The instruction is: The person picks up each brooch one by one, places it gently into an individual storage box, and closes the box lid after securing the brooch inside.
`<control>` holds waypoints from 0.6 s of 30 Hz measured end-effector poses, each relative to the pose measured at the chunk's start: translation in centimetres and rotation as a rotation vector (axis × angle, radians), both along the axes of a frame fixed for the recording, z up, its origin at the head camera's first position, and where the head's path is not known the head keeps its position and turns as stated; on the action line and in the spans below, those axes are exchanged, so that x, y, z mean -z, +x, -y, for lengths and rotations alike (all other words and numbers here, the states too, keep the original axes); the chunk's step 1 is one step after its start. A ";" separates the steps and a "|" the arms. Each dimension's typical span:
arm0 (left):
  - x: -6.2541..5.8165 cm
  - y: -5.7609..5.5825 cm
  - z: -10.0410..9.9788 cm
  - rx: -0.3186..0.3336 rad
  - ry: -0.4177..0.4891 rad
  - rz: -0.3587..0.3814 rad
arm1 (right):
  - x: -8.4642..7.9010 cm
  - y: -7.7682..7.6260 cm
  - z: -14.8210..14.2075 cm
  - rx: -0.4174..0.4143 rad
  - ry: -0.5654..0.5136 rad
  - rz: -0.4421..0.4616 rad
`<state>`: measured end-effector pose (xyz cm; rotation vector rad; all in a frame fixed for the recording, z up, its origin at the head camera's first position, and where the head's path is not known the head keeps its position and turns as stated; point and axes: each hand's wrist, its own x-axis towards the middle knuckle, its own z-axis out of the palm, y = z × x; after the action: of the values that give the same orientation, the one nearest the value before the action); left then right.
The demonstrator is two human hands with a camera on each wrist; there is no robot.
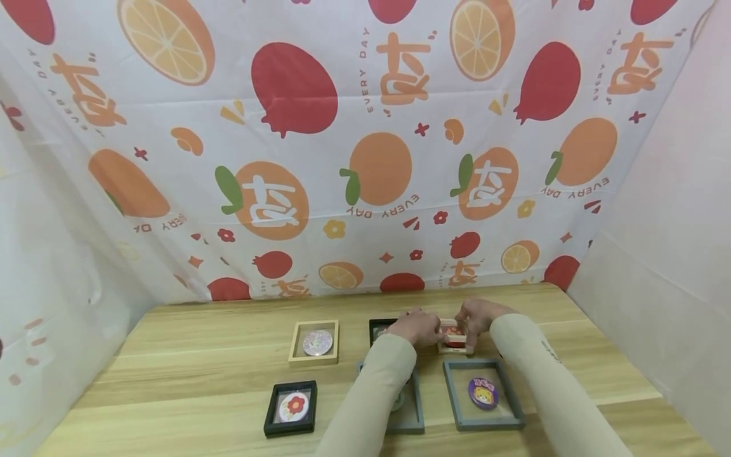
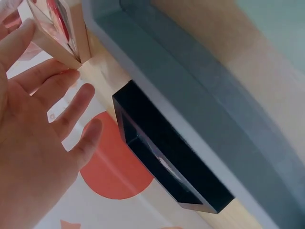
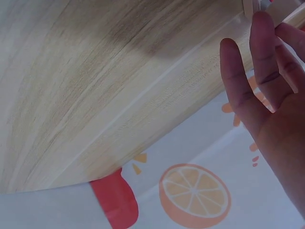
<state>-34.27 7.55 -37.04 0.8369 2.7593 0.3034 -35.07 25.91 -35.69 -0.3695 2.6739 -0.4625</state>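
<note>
At the back right of the table, both hands are at a small light-wood display frame (image 1: pixel 453 350) with a red badge (image 1: pixel 454 331) in it. In the left wrist view the frame (image 2: pixel 82 28) shows two wooden halves standing apart at an angle, with clear film and the red badge between them. My left hand (image 1: pixel 419 327) pinches its left side with thumb and forefinger, the other fingers spread. From the right, my right hand (image 1: pixel 482 313) grips the opposite side, its fingertips bent down to the wood. The right wrist view catches only a corner of the frame beyond the fingers.
A black frame (image 1: pixel 375 325) and a grey frame (image 1: pixel 419 412) lie partly under the left arm. Nearer the right arm is a grey frame (image 1: pixel 454 397) with a purple bear badge (image 1: pixel 483 393). Leftward lie a wooden frame (image 1: pixel 314 360) and a black frame (image 1: pixel 274 406), each with a badge.
</note>
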 end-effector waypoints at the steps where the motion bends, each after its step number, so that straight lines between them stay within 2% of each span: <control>1: 0.1 0.1 0.0 0.004 -0.002 -0.003 | 0.1 0.0 0.0 -0.006 -0.003 -0.001; 7: 0.1 0.1 -0.1 0.027 -0.016 -0.060 | 0.0 0.0 -0.1 0.014 -0.055 -0.003; 18: 0.6 0.1 -0.5 0.029 -0.016 -0.086 | 0.5 -0.1 0.0 0.051 -0.014 -0.016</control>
<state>-34.22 8.00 -37.67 0.9055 2.8215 0.2457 -35.19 25.94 -36.22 -0.3111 2.7023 -0.4953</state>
